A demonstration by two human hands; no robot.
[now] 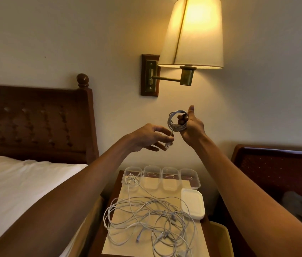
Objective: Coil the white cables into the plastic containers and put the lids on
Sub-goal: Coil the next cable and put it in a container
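Both hands are raised in front of the wall above the nightstand. My right hand grips a coiled white cable, fingers through the loops and thumb up. My left hand pinches the loose tail of that cable near its USB plug. Below, a tangle of several white cables lies on the nightstand. Several clear plastic containers stand in a row at its back; the leftmost container has cable running into it. A stack of white lids lies at the right.
A beige mat covers the dark wooden nightstand. A bed with white linen and a wooden headboard is on the left. A lit wall lamp hangs above. Another headboard stands on the right.
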